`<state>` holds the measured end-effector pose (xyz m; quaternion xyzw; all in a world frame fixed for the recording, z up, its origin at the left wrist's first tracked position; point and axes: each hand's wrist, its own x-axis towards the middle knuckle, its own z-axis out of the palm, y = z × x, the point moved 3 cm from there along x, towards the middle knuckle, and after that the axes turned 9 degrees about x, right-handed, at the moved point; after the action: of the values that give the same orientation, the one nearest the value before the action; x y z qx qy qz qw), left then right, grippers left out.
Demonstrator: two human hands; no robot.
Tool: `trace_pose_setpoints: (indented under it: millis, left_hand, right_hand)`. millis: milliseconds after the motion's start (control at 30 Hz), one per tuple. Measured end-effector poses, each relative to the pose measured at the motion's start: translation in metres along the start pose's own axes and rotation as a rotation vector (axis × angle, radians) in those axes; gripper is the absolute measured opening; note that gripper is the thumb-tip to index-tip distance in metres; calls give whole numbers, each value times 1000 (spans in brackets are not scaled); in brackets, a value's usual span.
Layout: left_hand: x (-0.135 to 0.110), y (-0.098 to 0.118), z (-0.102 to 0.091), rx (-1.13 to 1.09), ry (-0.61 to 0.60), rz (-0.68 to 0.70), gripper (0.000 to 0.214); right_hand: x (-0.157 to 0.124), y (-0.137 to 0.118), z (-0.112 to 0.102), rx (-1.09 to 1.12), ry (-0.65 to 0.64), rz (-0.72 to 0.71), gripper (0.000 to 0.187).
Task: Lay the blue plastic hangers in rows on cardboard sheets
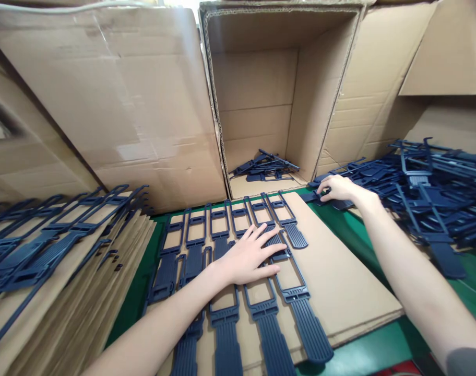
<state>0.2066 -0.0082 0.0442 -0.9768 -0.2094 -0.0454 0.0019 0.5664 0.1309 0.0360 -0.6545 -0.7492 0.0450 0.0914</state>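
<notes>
My left hand (250, 255) lies with fingers spread over dark blue plastic frames with ribbed paddle ends, set in two rows on a cardboard sheet (340, 282). One frame (293, 271) shows just right of its fingers, with a ribbed end (310, 329) towards me. Some frames are partly covered by my hand and forearm. To the right, beyond the sheet, my right hand (336, 188) has its fingers bent and pinched on a dark blue plastic part (310, 197) at the edge of a loose pile (371, 175); the fingers hide much of that part.
An open cardboard box (257, 78) on its side holds a few blue parts (265, 166). At left, a stack of cardboard sheets (93, 292) bears more frames. A tangled heap (449, 193) lies at right on the green table surface (363, 360). Cardboard walls stand behind.
</notes>
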Motion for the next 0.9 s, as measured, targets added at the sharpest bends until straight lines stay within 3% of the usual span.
trace_pose_setpoints:
  millis: [200,467,733,900]
  left_hand:
    - [-1,-1,1,-6,4,0,53]
    - [0,0,-1,28,-45,-8,55]
    - [0,0,0,21,-28,-9,54]
    - [-1,0,0,12,-18,-3,54]
  right_hand:
    - [5,4,15,-2,24,-32,27]
    - [10,5,26,5,73,-63,60]
    - [7,-1,14,42,115,-95,54]
    - [6,-2,16,36,105,-66,37]
